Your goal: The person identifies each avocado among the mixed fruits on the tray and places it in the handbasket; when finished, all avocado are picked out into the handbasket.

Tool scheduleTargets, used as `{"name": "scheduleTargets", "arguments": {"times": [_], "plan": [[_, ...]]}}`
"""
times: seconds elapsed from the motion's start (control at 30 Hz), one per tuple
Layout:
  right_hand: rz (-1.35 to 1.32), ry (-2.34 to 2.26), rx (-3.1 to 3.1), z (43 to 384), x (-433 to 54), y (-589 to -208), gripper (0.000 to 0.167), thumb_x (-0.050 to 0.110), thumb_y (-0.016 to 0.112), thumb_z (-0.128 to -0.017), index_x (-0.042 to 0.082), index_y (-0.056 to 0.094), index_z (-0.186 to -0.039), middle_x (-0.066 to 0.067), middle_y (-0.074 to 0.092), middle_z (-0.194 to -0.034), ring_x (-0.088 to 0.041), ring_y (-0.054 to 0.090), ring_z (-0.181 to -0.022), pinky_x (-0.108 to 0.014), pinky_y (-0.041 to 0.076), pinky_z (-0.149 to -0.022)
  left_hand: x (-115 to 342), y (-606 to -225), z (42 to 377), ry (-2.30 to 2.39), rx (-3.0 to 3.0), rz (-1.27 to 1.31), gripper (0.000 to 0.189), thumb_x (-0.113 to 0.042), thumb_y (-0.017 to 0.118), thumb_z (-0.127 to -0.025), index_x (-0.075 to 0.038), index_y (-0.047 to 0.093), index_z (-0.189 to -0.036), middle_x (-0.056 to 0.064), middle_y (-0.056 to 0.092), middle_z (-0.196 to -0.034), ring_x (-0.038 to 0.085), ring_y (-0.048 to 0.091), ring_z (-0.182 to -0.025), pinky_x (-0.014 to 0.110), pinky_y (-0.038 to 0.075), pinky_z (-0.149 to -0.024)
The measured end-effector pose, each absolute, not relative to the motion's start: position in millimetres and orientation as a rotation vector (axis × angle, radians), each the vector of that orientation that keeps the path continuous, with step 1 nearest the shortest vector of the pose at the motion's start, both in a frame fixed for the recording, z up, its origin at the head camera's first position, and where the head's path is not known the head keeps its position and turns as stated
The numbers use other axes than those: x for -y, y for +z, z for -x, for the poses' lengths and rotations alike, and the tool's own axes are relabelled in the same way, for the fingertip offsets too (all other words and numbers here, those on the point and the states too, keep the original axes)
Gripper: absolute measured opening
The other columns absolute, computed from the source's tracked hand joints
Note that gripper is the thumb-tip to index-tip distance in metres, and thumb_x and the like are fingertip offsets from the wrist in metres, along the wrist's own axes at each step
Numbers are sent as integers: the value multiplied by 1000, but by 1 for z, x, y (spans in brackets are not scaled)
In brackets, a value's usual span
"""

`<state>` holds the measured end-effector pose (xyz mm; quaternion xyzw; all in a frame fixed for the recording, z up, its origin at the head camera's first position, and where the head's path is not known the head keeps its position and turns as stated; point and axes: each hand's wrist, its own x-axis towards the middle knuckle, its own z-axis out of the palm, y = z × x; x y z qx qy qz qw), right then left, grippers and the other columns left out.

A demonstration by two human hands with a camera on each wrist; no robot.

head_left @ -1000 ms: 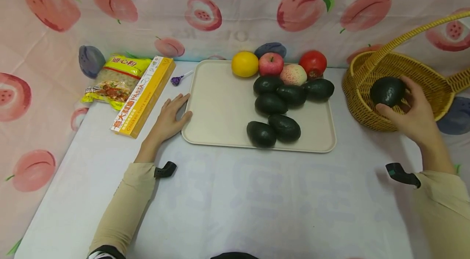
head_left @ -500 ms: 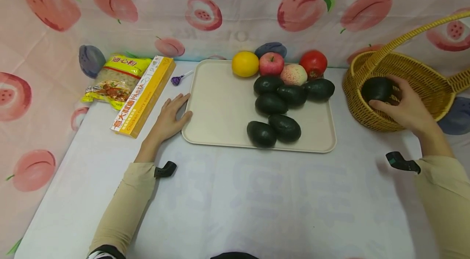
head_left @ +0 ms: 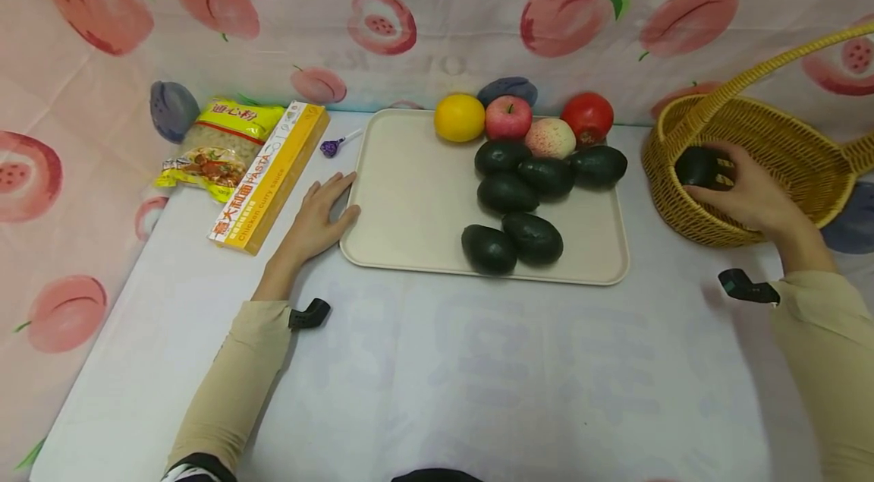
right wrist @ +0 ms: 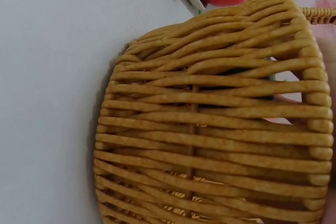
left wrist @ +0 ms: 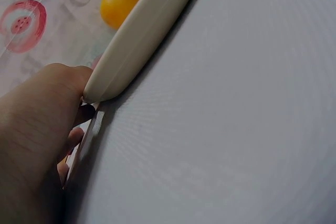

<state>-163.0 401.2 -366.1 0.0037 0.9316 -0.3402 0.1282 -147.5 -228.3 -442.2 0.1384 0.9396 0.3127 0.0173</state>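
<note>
My right hand (head_left: 758, 190) reaches into a yellow wicker basket (head_left: 829, 193) at the right and grips a dark green avocado (head_left: 698, 167) near its left inner wall. In the right wrist view the woven basket side (right wrist: 210, 129) hides most of that hand. My left hand (head_left: 315, 220) lies with relaxed fingers at the left edge of a cream tray (head_left: 410, 197), its thumb touching the rim. Several avocados (head_left: 507, 193) are grouped on the tray's right half. Behind them sit a yellow lemon-like fruit (head_left: 460, 118), an apple (head_left: 508, 118), a speckled peach (head_left: 550, 138) and a red pomegranate-like fruit (head_left: 587, 118).
Left of the tray lie a pasta box (head_left: 269, 178), a yellow bag of macaroni (head_left: 225, 140) and a purple lollipop (head_left: 331, 146). The basket's tall handle (head_left: 771, 68) arches over its opening. A fruit-print cloth (head_left: 464, 19) hangs behind the white table.
My right hand has moved forward and lowered the avocado deeper into the basket, toward its left side. The left hand has stayed at the tray's edge.
</note>
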Motion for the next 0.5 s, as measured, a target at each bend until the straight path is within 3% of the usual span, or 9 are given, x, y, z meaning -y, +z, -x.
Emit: {"name": "scheduleTargets", "arguments": {"times": [0.5], "plan": [[72, -970, -2679, 167, -402, -367, 88, 31, 61, -91, 14, 0, -153, -27, 0, -155, -56, 8, -138, -74, 24, -99, 229, -443, 148, 960, -2912, -419, 61, -36, 51, -94, -19, 31, -149, 10, 34, -153, 26, 21, -146, 43, 1, -123]]}}
